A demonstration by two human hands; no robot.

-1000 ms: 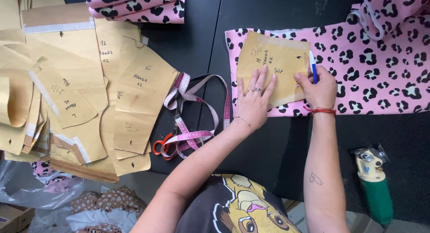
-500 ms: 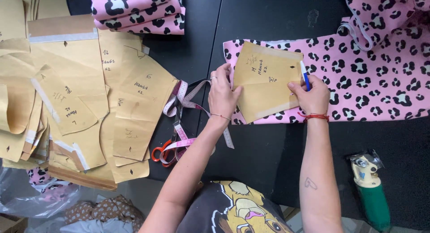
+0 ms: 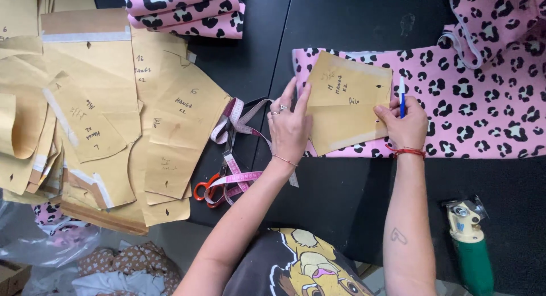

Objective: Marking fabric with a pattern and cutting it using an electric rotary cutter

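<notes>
One paper pattern piece (image 3: 348, 102) lies on the pink spotted fabric (image 3: 483, 102) at two o'clock; left hand (image 3: 290, 128) presses it flat-fingered, right hand (image 3: 405, 122) grips a blue pen (image 3: 402, 96). No traced outline shows; stacked patterns (image 3: 114, 114) wait at nine o'clock.

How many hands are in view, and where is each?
2. The left hand presses on the left edge of a paper pattern lying on pink fabric; the right hand holds a pen at the pattern's right edge.
</notes>
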